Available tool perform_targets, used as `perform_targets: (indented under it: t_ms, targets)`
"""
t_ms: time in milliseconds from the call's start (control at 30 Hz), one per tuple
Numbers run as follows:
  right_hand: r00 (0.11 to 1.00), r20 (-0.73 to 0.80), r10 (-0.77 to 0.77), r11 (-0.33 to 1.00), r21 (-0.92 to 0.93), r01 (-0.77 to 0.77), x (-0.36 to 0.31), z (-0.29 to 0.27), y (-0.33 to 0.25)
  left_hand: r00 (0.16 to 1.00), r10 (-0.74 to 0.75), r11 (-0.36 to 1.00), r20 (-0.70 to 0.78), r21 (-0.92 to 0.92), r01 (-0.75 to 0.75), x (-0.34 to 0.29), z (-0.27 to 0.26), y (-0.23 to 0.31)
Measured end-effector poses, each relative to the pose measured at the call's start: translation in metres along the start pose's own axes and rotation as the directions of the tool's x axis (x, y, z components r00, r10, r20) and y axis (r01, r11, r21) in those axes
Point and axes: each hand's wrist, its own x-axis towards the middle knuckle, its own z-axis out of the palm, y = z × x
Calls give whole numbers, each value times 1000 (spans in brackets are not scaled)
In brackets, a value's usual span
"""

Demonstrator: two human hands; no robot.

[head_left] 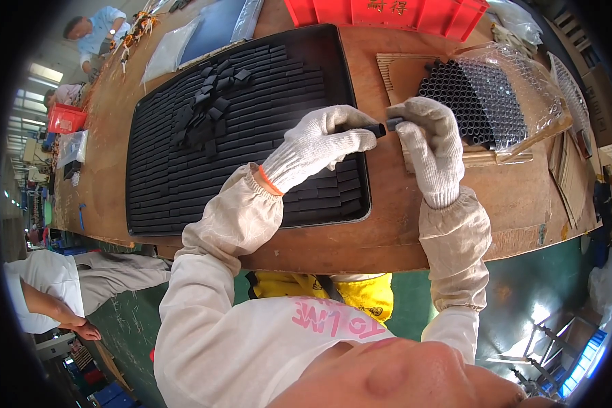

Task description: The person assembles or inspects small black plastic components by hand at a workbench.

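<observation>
One short black piece (372, 130) is pinched between thumb and fingers of the left grip (319, 141), and a smaller dark part (394, 124) is pinched likewise by the right grip (434, 139); their ends face each other above the bench (394, 217), just right of the black tray (325, 41). Whether the ends touch cannot be told. Likely faults: the knit gloves (289, 162) may dull fingertip feel, so either part could twist or slip; off-line ends could catch or scuff if pressed together. A dropped piece might vanish among the like-coloured loose pieces (211, 92) heaped at the tray's far side. The left sleeve (234, 207), passing over the tray's near edge, could brush its neat rows (245, 194) askew. At right, a careless elbow or tugged plastic wrap (540, 112) might topple the black tubes (466, 95) standing on cardboard (398, 71).
</observation>
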Motion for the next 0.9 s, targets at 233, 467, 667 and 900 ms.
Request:
perform_targets:
  t_ms: [233, 467, 667, 900]
  targets:
    - [941, 171, -291, 744, -579, 335, 4, -3, 5, 1000, -1, 998, 8, -63, 2, 2, 0, -5]
    - [918, 186, -351, 735, -553, 393, 6, 2, 5, 1000, 13, 995, 18, -104, -12, 2, 0, -5]
    - [897, 224, -381, 672, -600, 435, 8, 0, 4, 1000, 20, 990, 23, -141, -17, 2, -1, -6]
    - [962, 125, -244, 769, -580, 271, 9, -3, 2, 971, 142, 987, -191, 106, -124, 8, -8, 1]
